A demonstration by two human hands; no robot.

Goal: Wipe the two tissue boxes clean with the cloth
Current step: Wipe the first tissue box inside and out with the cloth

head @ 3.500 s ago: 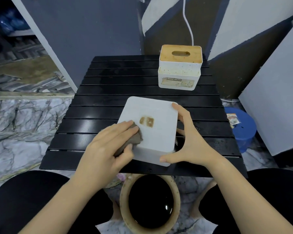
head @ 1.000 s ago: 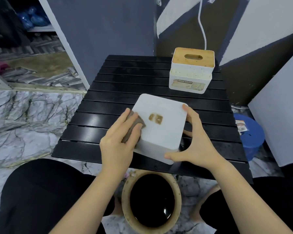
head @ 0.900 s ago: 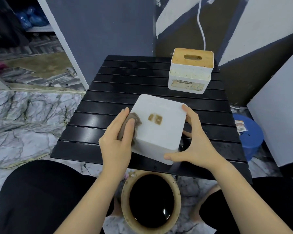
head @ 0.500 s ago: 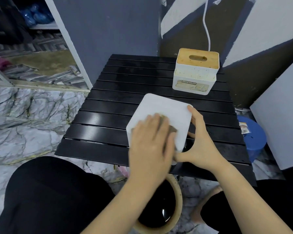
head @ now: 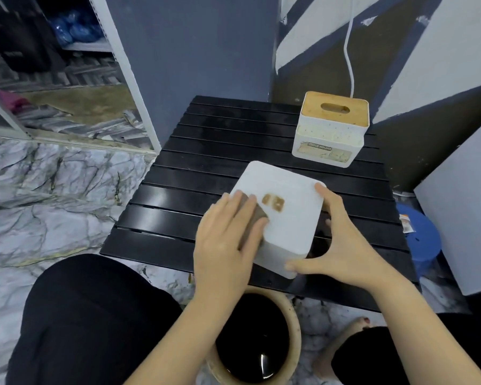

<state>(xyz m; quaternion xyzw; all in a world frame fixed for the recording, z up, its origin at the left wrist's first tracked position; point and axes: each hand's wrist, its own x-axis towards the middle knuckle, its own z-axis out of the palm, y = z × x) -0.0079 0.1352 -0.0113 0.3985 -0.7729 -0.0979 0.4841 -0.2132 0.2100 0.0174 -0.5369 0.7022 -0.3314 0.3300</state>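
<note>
Pressing flat with straight fingers, the left hand (head: pixel 228 234) pins the brown cloth (head: pixel 257 216) on the near tissue box (head: pixel 289 215), upturned at the black tabletop's (head: pixel 206 151) front. The right hand (head: pixel 342 245) grips that box's right side, thumb and fingers spread. A second tissue box (head: pixel 331 132) stands upright at the far right corner.

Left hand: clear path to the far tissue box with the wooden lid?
Probably yes. Bare table slats lie between the left hand and far box; it must first leave the near box, cloth underneath.
</note>
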